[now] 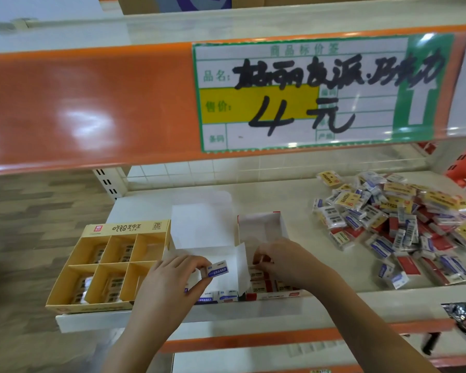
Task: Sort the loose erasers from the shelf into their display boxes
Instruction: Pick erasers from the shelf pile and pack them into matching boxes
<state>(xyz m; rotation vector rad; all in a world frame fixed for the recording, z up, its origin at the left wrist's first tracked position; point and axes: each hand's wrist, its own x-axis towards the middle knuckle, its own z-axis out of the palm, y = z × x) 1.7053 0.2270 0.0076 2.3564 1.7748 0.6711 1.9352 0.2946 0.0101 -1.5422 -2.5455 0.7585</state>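
- The left hand point(172, 275) pinches a small white-and-blue wrapped eraser point(218, 268) over the open white cardboard display box point(202, 230), seemingly to drop it in.
- The right hand point(283, 261) reaches, fingers curled, into the red-and-white display box point(269, 222); whether it holds anything cannot be told.
- The heap of loose wrapped erasers point(396, 222) lies on the shelf, right.

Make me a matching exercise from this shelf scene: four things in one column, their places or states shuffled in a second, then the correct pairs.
Things:
1. blue and white eraser
2. yellow divided box
3. pile of loose erasers
4. right hand

Places or states:
A. heaped at the shelf's right
B. reaching into the red-trimmed box
C. pinched in the left hand
D. standing at the shelf's left end

Pairs: 1-C, 2-D, 3-A, 4-B
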